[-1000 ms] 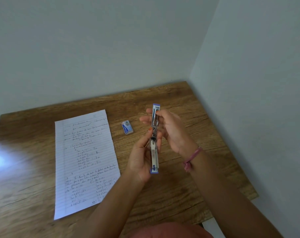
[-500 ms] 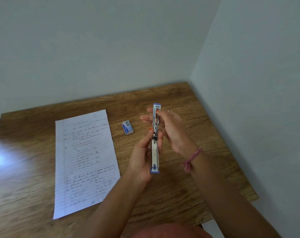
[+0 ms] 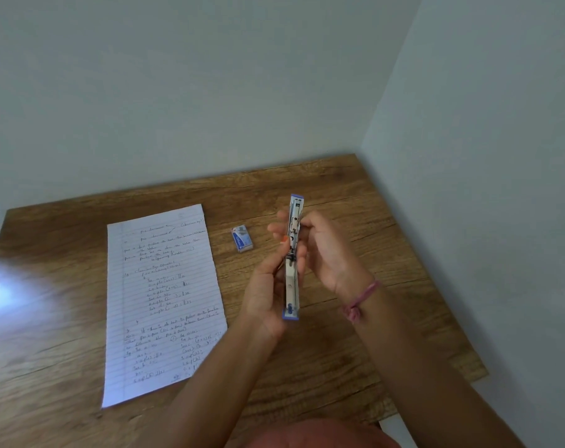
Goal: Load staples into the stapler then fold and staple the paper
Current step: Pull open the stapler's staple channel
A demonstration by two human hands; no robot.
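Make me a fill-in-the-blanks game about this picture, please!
1. Both hands hold the opened ____ above the table.
2. The lined paper lies flat and is not yet ____.
3. The little staple box sits between the ____ and the left hand.
4. A pink band is on the wrist of the ____ hand.

Missing words: stapler; folded; paper; right

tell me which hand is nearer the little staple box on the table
Left. The left hand grips the stapler just right of the staple box; the right hand is on the stapler's far side, farther away.
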